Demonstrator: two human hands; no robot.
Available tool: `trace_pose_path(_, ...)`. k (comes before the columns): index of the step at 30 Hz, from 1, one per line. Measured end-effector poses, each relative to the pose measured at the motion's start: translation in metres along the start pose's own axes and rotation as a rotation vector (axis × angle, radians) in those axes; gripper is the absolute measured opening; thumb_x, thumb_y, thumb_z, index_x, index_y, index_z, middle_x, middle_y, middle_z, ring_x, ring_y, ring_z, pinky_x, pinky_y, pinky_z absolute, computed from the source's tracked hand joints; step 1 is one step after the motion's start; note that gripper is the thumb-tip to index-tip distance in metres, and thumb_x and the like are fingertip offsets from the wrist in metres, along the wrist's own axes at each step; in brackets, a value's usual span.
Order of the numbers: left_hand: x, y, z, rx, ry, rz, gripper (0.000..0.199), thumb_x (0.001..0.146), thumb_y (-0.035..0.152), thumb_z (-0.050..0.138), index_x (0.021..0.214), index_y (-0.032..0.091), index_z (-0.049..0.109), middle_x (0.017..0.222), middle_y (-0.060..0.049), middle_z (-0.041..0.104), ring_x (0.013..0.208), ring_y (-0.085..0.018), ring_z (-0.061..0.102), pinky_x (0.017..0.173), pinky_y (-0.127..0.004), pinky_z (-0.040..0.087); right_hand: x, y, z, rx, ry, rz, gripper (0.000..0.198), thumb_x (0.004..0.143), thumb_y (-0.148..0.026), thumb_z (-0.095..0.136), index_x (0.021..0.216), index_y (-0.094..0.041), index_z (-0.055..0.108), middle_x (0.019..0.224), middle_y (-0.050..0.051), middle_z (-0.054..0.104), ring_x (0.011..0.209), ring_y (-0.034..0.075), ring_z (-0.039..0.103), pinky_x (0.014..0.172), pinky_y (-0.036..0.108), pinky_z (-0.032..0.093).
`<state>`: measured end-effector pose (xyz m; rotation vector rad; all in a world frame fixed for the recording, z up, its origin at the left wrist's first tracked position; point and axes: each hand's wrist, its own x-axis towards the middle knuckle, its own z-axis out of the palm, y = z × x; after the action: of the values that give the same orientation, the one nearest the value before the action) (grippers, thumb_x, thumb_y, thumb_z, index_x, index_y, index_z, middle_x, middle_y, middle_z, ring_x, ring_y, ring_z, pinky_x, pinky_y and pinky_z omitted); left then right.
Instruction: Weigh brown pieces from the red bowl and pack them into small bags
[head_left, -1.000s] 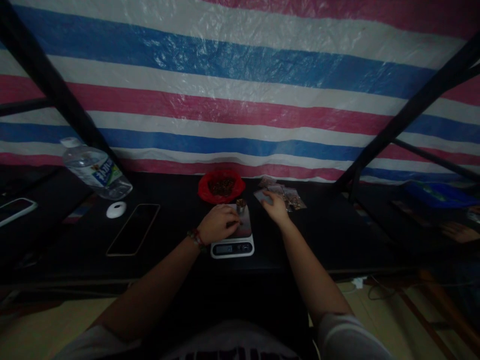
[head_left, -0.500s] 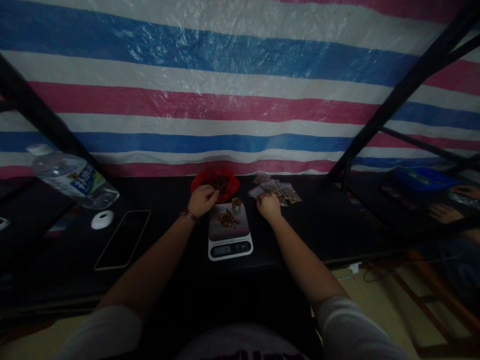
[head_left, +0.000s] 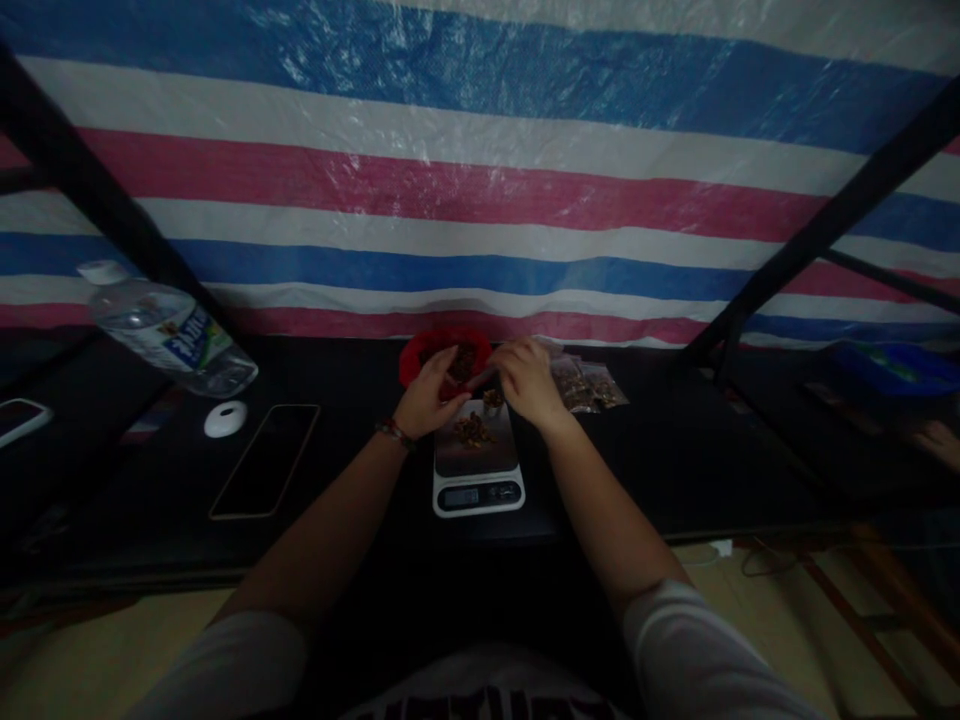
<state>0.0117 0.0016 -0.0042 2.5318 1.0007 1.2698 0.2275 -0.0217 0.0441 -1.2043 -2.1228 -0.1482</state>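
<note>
My right hand point(head_left: 531, 380) is closed, its fingertips pinching what looks like a small clear plastic bag point(head_left: 481, 379), dim and partly hidden. Facing it, my left hand point(head_left: 427, 398) has its thumb and fingers apart, close to the bag's other side; whether it touches the bag is unclear. Under both hands stands a white kitchen scale point(head_left: 478, 505) with a small heap of brown dried pieces point(head_left: 474, 431) on its platform. A little metal cup point(head_left: 493, 402) with similar pieces sits at the platform's back edge. Behind is a red bag point(head_left: 411, 362), opened wide, with dark dried bits inside.
Filled clear packets point(head_left: 589, 385) lie right of my right hand. On the left are a phone point(head_left: 266, 462), a white rounded object point(head_left: 225, 419) and a tilted plastic bottle point(head_left: 176, 335). A blue tray point(head_left: 900, 368) and another person's hand point(head_left: 939, 440) are at far right.
My right hand has moved left from the packets to above the scale, now with what seems a small bag. My left hand has opened its fingers near it. The view has shifted slightly.
</note>
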Motion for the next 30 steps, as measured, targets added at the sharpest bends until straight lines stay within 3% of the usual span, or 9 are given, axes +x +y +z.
trace_pose_path(2,-0.001,0.002,-0.001,0.007,-0.002,0.029,0.048,0.085,0.034,0.056,0.129,0.015,0.048,0.117,-0.013,0.061,0.103,-0.022,0.060,0.090,-0.037,0.049,0.003,-0.013,0.002,0.018,-0.011,-0.057,0.029,0.084,-0.012,0.045,0.104,-0.022,0.064,0.111,0.006,0.062,0.114,0.025,0.043,0.098,0.044,0.031)
trace_pose_path(4,-0.001,0.003,-0.002,0.015,-0.005,0.046,0.026,0.089,0.029,0.051,0.109,0.016,0.062,0.100,-0.009,0.067,0.093,-0.018,0.063,0.085,-0.033,0.051,0.001,-0.019,0.005,0.033,0.085,-0.057,0.028,0.085,-0.014,0.046,0.106,-0.022,0.063,0.112,0.007,0.061,0.115,0.025,0.043,0.098,0.044,0.032)
trace_pose_path(7,-0.001,0.002,-0.002,0.060,0.112,-0.046,0.020,0.089,0.028,0.052,0.093,0.017,0.068,0.089,-0.006,0.068,0.086,-0.016,0.063,0.079,-0.029,0.052,-0.009,-0.022,0.012,0.065,0.364,0.002,0.022,0.085,-0.018,0.050,0.102,-0.021,0.063,0.104,0.009,0.062,0.104,0.023,0.051,0.094,0.043,0.039)
trace_pose_path(9,0.000,0.003,0.000,0.102,0.205,-0.146,0.019,0.087,0.029,0.055,0.091,0.017,0.068,0.089,-0.006,0.067,0.086,-0.016,0.063,0.078,-0.028,0.051,-0.016,-0.027,0.017,0.116,0.434,-0.016,0.015,0.085,-0.019,0.052,0.094,-0.020,0.064,0.090,0.007,0.065,0.090,0.021,0.057,0.085,0.039,0.046)
trace_pose_path(13,0.000,0.010,0.006,0.037,0.228,-0.251,0.018,0.083,0.032,0.061,0.091,0.017,0.068,0.082,-0.005,0.068,0.076,-0.016,0.064,0.071,-0.027,0.051,-0.021,-0.043,0.028,0.216,0.320,-0.077,0.017,0.087,-0.018,0.052,0.095,-0.022,0.066,0.083,0.004,0.069,0.078,0.017,0.062,0.077,0.034,0.052)
trace_pose_path(21,-0.007,0.016,0.012,-0.280,0.134,-0.186,0.020,0.088,0.029,0.052,0.087,0.016,0.067,0.075,-0.003,0.069,0.065,-0.013,0.064,0.063,-0.022,0.049,-0.022,-0.043,0.042,0.261,0.261,-0.068,0.033,0.086,-0.015,0.049,0.116,-0.023,0.062,0.111,0.007,0.066,0.102,0.018,0.061,0.091,0.036,0.051)
trace_pose_path(26,-0.007,0.013,0.011,-0.219,0.150,-0.132,0.021,0.086,0.032,0.056,0.080,0.016,0.068,0.070,-0.002,0.068,0.064,-0.013,0.062,0.060,-0.022,0.047,-0.024,-0.040,0.045,0.333,0.210,-0.094,0.037,0.085,-0.018,0.051,0.121,-0.022,0.059,0.112,0.008,0.066,0.105,0.019,0.060,0.094,0.039,0.050)
trace_pose_path(30,-0.008,0.012,0.012,-0.174,0.123,-0.067,0.021,0.086,0.034,0.056,0.081,0.017,0.068,0.079,-0.004,0.069,0.074,-0.015,0.064,0.069,-0.026,0.050,-0.024,-0.041,0.047,0.364,0.204,0.011,0.029,0.083,-0.026,0.059,0.112,-0.023,0.065,0.104,0.007,0.070,0.098,0.019,0.064,0.091,0.037,0.051)
